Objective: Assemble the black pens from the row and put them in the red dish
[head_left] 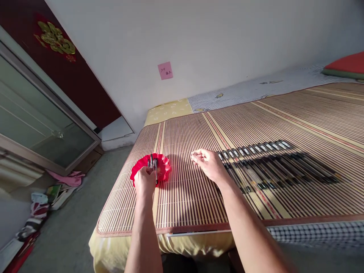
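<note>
A red plate with a scalloped rim lies near the left end of the striped mat. Several dark pens rest in it. My left hand reaches over its near side, fingers closed around a pen among them. To the right, my right hand hovers above the mat, thumb and fingertips pinched together, with nothing visible between them. Beside its wrist runs a long row of dark pens, side by side. Short dark pieces with white labels line the far end of that row; whether they join the pens I cannot tell.
The striped mat covers a bed with patterned sheets. A pink note sticks to the wall behind. At far right lies a red cushion. Clothes and papers are piled on the floor by a glass-paned door.
</note>
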Demonstrator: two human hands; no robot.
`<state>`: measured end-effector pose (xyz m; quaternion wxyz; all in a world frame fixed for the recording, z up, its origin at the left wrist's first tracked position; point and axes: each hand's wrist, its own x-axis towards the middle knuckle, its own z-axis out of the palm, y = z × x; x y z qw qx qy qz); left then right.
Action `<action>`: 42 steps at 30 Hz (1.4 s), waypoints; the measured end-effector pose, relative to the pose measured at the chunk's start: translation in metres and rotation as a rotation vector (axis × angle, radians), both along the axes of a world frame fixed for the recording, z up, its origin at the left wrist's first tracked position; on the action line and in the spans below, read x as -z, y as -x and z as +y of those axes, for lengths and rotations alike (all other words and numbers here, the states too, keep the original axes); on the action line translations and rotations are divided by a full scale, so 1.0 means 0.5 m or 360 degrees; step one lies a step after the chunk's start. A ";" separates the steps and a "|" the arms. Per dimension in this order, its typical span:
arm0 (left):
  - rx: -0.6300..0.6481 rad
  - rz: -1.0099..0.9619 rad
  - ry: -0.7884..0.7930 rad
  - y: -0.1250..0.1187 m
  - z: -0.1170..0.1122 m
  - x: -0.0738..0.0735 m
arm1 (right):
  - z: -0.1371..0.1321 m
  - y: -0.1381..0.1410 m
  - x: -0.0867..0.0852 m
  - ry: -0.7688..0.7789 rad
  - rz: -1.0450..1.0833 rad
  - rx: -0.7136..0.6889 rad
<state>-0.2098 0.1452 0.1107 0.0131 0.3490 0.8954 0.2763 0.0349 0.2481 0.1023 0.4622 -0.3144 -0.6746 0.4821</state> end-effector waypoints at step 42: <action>0.0722 -0.0062 0.0096 -0.383 0.100 0.076 | 0.042 -0.152 -0.092 0.0430 0.1673 0.0739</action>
